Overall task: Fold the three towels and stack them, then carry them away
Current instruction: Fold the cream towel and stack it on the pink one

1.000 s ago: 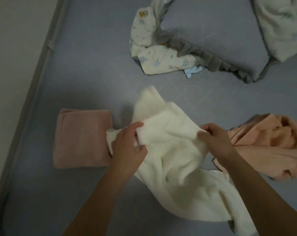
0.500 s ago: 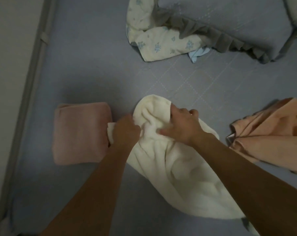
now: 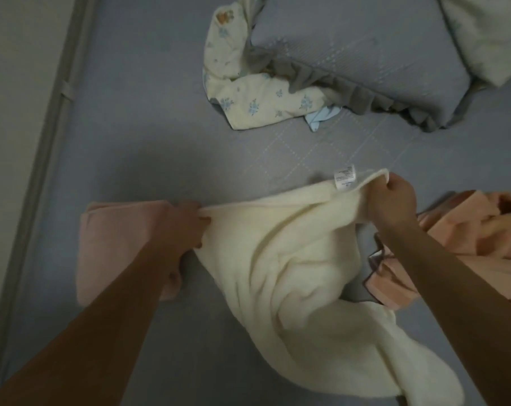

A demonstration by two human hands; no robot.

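Observation:
A cream towel [image 3: 295, 276] lies rumpled in the middle of the grey-blue bed sheet [image 3: 148, 142]. My left hand [image 3: 189, 224] grips its left top corner. My right hand [image 3: 392, 197] pinches the right top corner, lifted a little, with a white care label showing beside it. The top edge runs stretched between the two hands. A folded pink towel [image 3: 116, 247] sits at the left, partly under my left forearm. An unfolded peach towel [image 3: 465, 244] lies crumpled at the right, behind my right arm.
A floral cream cloth [image 3: 257, 106] and a grey frilled pillow [image 3: 359, 48] lie at the back. Another pale pillow [image 3: 488, 33] sits at the top right. The bed's edge [image 3: 52, 136] runs down the left, with floor beyond.
My hands were close together on the bunched cream towel. They have moved apart, the right one to the right, and the towel's top edge is now spread between them.

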